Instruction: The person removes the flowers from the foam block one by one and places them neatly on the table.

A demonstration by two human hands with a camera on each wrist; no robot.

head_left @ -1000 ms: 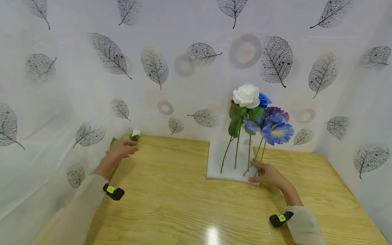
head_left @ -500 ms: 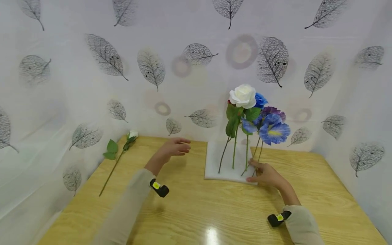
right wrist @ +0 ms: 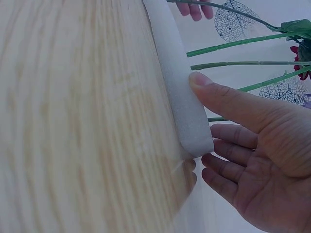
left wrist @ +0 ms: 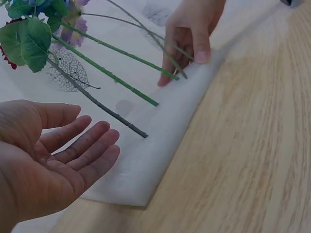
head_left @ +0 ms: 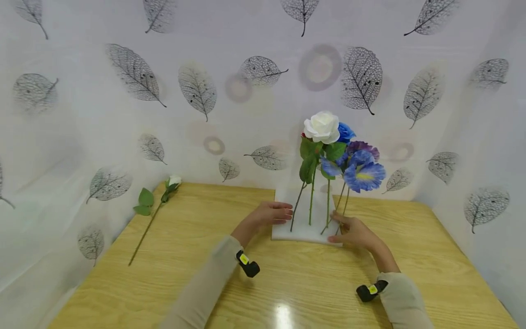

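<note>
A white foam slab (head_left: 304, 234) lies on the table with several artificial flowers standing in it. They include a large white rose (head_left: 322, 127), a blue rose (head_left: 346, 132), a purple flower (head_left: 362, 148) and a blue flower with a yellow centre (head_left: 365, 177). My right hand (head_left: 357, 234) holds the slab's front right corner, thumb at the front edge and fingers by the right end. At the slab's left side, my left hand (head_left: 265, 215) hovers with relaxed fingers near a dark stem (left wrist: 104, 108); it holds nothing. Behind the leaves, a red bloom (right wrist: 303, 73) is mostly hidden.
A white rosebud (head_left: 174, 180) on a long stem with green leaves lies at the table's left edge. The wood-grain table (head_left: 205, 283) meets a pale leaf-print curtain (head_left: 263, 109) at the back and both sides.
My left hand has moved right from beside the lying rosebud to the foam slab's left side. The rosebud stays where it was. My right hand has kept its place at the slab's corner.
</note>
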